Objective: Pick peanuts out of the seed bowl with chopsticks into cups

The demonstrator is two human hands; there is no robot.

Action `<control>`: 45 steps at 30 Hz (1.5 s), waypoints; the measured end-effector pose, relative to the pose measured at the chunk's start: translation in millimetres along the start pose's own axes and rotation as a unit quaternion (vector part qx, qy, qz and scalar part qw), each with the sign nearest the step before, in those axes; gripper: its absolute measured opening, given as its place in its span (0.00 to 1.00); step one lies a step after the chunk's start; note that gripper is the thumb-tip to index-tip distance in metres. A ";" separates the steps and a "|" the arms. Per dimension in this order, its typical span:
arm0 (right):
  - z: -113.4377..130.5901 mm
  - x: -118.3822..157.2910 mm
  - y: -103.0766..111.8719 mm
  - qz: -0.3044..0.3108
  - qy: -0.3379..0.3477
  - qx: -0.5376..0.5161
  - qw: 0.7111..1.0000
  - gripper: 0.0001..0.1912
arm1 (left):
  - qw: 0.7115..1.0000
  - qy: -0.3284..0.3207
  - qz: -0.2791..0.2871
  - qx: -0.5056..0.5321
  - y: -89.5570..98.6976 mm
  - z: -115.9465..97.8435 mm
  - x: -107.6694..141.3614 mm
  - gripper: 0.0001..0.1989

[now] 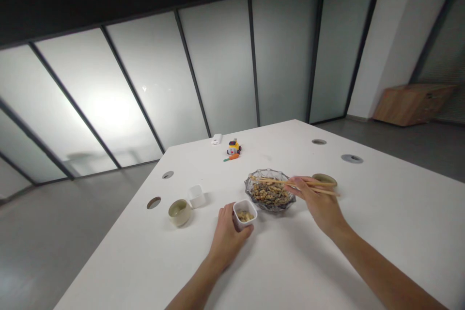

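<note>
My left hand is wrapped round a small white square cup, tilted a little, with some pale brown pieces inside. In my right hand is a pair of wooden chopsticks, their tips over the far left rim of a clear faceted glass bowl. That bowl holds a heap of brown, striped food pieces, whose kind I cannot make out. Whether the tips grip a piece is too small to tell. The cup stands just left of the bowl.
To the left are an olive-green bowl and another white square cup. A second greenish bowl sits partly behind my right hand. Farther back on the white table lie a yellow toy vehicle, an orange carrot-like item and a white device.
</note>
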State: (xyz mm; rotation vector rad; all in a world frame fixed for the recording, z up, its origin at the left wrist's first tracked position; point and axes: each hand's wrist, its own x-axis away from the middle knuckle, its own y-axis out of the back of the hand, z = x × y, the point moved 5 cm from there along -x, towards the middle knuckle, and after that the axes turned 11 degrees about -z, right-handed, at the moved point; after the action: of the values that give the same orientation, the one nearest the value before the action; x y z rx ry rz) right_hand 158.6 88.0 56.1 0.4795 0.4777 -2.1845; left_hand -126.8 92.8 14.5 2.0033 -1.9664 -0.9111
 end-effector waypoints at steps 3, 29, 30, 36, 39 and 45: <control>-10.4 -2.4 0.4 -0.037 -0.135 -0.127 0.982 0.21 | 1.000 0.000 -0.001 -0.001 0.2 0.0 -0.5 0.25; 7.0 6.3 -4.4 0.033 -0.298 -0.254 0.920 0.16 | 1.000 0.010 -0.015 0.015 -0.6 4.1 -0.2 0.25; 7.9 4.5 -3.2 0.044 -0.283 -0.235 0.929 0.16 | 1.000 0.010 -0.016 0.018 -0.4 3.8 -0.5 0.25; 5.4 7.4 -4.5 0.084 -0.237 -0.143 0.957 0.18 | 1.000 0.016 -0.016 0.010 1.0 -0.1 -1.8 0.25; 4.8 5.5 -2.3 0.046 -0.172 -0.106 0.978 0.18 | 1.000 0.016 -0.011 0.008 1.3 -1.8 -1.0 0.25; 14.7 3.4 1.8 0.026 0.002 0.060 0.998 0.19 | 1.000 0.008 -0.014 0.003 1.9 -2.0 -0.1 0.24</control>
State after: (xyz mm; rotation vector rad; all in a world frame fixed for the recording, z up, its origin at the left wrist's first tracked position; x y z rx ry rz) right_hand 155.5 77.6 66.6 0.5553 0.3333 -2.1717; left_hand -127.3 92.2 17.1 2.0387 -1.9407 -0.8945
